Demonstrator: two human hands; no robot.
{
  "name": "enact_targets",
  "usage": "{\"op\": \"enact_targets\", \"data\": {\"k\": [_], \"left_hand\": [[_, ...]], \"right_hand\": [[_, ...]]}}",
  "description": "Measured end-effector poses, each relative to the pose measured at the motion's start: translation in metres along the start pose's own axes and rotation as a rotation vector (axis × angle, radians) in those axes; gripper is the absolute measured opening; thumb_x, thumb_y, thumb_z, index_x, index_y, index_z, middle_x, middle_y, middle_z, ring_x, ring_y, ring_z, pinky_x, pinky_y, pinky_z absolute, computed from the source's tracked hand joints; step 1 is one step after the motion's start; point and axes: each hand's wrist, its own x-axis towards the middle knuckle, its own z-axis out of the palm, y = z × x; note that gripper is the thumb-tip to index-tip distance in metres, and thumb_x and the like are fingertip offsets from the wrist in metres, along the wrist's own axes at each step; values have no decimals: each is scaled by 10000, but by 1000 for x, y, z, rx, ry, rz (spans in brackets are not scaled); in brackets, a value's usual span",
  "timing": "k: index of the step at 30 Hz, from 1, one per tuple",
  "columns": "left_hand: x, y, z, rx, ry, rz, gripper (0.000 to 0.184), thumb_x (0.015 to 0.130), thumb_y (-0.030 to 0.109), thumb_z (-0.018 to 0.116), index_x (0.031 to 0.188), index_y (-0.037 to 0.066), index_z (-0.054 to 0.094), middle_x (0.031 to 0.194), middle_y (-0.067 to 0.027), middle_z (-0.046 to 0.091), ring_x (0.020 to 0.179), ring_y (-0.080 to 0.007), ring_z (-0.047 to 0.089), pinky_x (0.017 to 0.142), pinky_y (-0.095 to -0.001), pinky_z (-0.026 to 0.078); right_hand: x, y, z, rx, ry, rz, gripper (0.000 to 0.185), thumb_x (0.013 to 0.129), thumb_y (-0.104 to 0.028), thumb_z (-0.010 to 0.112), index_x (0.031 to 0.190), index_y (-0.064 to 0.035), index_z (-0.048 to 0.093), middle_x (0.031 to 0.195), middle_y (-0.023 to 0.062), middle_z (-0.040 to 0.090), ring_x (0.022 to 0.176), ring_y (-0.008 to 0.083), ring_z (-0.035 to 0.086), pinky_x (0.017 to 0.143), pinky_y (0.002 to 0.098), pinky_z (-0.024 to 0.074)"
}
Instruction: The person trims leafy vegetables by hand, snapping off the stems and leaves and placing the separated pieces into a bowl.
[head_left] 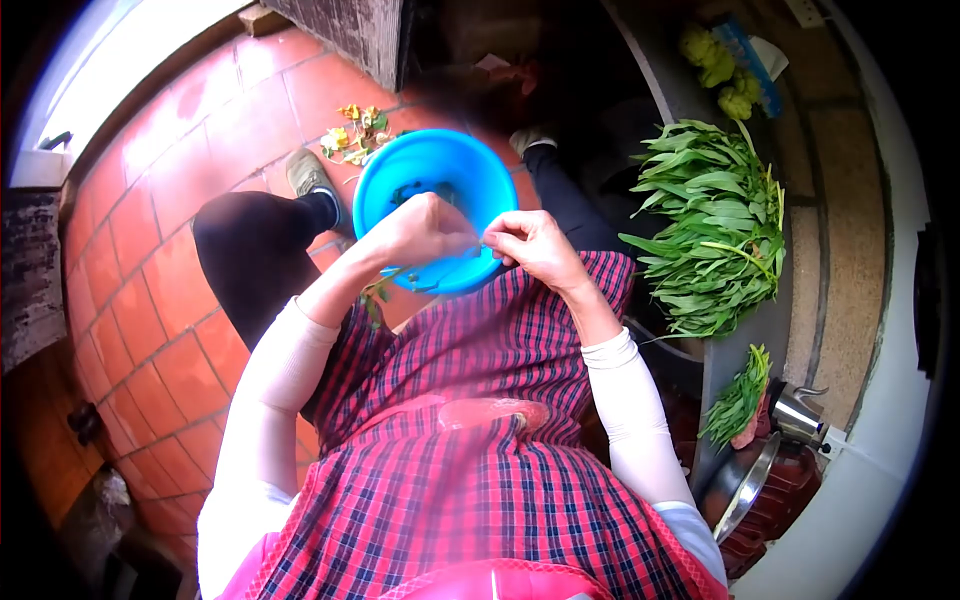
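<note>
Up close it's the checked apron (450, 510), then a big leafy pile (710, 235) on the ledge (722, 365), seemingly plenty left, against just a few visible greens (425, 188) in the blue bowl (497, 178): early going, I'd say. Over the bowl, the left hand (430, 230) curls, blurred, its grip unclear; the right hand (540, 245) pinches closed, contents hidden; yellowed scraps (358, 137) dot the tiles (245, 115).

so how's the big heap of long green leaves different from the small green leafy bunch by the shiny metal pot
The big heap of long green leaves is far larger than the small green leafy bunch. The heap's leaves look broad; the bunch's look narrow and fine. Both are green and leafy, and both lie on the grey ledge.
</note>
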Motion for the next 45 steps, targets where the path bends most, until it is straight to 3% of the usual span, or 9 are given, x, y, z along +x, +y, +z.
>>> {"op": "enact_targets", "data": {"k": [5,11,17,20,23,29,36,38,45], "left_hand": [[3,-12,-1,-85,-23,-162,231,761,198,640,792,-23,698,644,-59,635,602,-93,566,584,-287,460],[5,-21,3,-396,-99,-269,176,767,158,643,756,-7,704,610,-26,596,581,-91,537,579,-263,441],[11,-50,18,-772,-101,-309,162,809,120,615,850,-17,691,739,-57,620,633,-128,548,579,-267,440],[12,-43,15,-1022,-213,-453,177,817,78,609,889,-72,671,740,-124,655,603,-191,601,579,-297,497],[12,-41,17,-1058,-260,-421,202,829,85,591,930,-77,659,736,-122,654,605,-200,601,580,-301,502],[8,-27,22,-825,-187,-369,217,890,139,609,959,-63,646,727,-103,649,621,-170,618,575,-270,501],[8,-35,18,-633,-203,-304,183,839,179,672,886,3,695,692,-51,649,609,-101,612,579,-233,496],[7,-31,15,-560,-195,-302,171,879,153,644,905,-12,680,708,-50,654,605,-102,615,577,-224,494],[4,-27,15,-519,-180,-273,191,901,163,633,912,-21,682,720,-36,654,604,-85,610,570,-207,484]], "right_hand": [[7,4,-1,2,-3,-7,145,893,-109,627,845,18,680,684,8,618,610,53,556,563,193,455],[7,5,1,-24,-19,50,178,899,-149,631,831,8,680,661,7,604,578,48,534,542,187,440],[2,3,4,15,14,64,218,912,-179,618,790,-4,664,628,3,592,529,42,516,498,176,417],[0,0,5,-1,31,72,234,918,-194,612,781,-10,656,616,3,590,517,39,513,484,171,408],[-1,3,6,-17,53,66,242,920,-199,610,771,-13,652,609,3,589,512,38,511,478,171,405],[-3,10,8,0,78,68,231,921,-198,608,797,-10,660,615,9,601,504,45,517,474,175,408],[0,15,3,-42,13,68,265,967,-200,532,858,-7,675,670,7,619,556,45,536,506,178,427],[0,15,1,-51,-16,74,278,977,-203,512,869,-8,678,692,8,623,580,45,541,519,183,433],[3,17,1,-129,11,7,204,921,-144,560,836,6,669,670,31,638,572,88,563,543,246,461]]}}
